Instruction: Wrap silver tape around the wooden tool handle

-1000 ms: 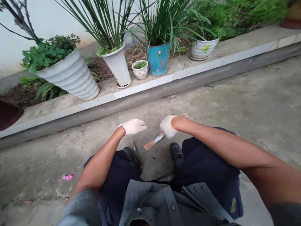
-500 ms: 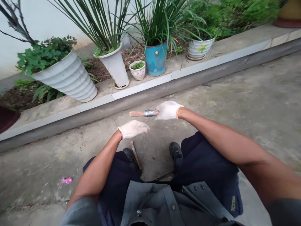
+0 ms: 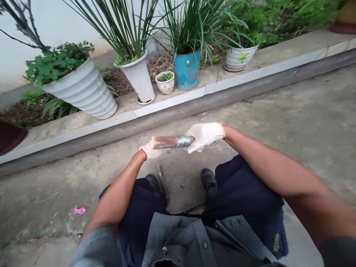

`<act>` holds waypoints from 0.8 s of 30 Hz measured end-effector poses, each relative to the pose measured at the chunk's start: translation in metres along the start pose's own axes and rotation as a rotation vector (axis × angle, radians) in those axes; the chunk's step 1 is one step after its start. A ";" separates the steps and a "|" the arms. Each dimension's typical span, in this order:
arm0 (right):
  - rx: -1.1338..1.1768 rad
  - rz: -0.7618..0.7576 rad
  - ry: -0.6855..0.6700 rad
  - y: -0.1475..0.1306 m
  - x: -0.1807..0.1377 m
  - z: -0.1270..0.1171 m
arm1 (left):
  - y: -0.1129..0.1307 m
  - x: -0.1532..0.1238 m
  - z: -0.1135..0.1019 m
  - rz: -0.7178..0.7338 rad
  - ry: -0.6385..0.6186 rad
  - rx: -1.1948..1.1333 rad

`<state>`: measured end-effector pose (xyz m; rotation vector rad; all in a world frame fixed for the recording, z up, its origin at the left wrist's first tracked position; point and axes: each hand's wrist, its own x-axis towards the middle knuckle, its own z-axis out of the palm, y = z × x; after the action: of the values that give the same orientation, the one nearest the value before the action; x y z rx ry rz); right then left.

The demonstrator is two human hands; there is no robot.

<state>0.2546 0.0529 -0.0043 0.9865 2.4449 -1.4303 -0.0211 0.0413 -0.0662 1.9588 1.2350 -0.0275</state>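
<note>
A flat wooden stick (image 3: 164, 142) with silvery wire (image 3: 183, 141) wound round its right part is held level above the ground. My right hand (image 3: 204, 135), in a white knitted glove, grips the stick's right end, close beside the winding. My left hand (image 3: 150, 151), gloved the same way, is under and behind the stick's left end. The stick covers most of the left fingers, so whether they hold the wire or the wood is hidden. A second wooden stick (image 3: 162, 181) lies on the concrete by my left shoe (image 3: 153, 183).
A low tiled ledge (image 3: 167, 104) runs across ahead of me. On it stand a large ribbed white pot (image 3: 86, 92), a tall white pot (image 3: 139, 81), a small pot (image 3: 166, 87), a blue bucket (image 3: 187, 72) and another white pot (image 3: 240, 58). A pink object (image 3: 80, 210) lies at the left.
The stick has come nearer and a little lower, its left end now over my left hand. The left hand has shifted slightly left, and the wire strand between the hands no longer shows.
</note>
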 end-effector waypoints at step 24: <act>-0.400 0.244 0.388 0.016 0.032 -0.006 | 0.044 -0.024 -0.006 0.008 0.059 -0.042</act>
<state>0.2406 0.0778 -0.0264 1.4999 2.5937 -0.6848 -0.0025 0.0184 -0.0256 1.9406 1.2567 0.0602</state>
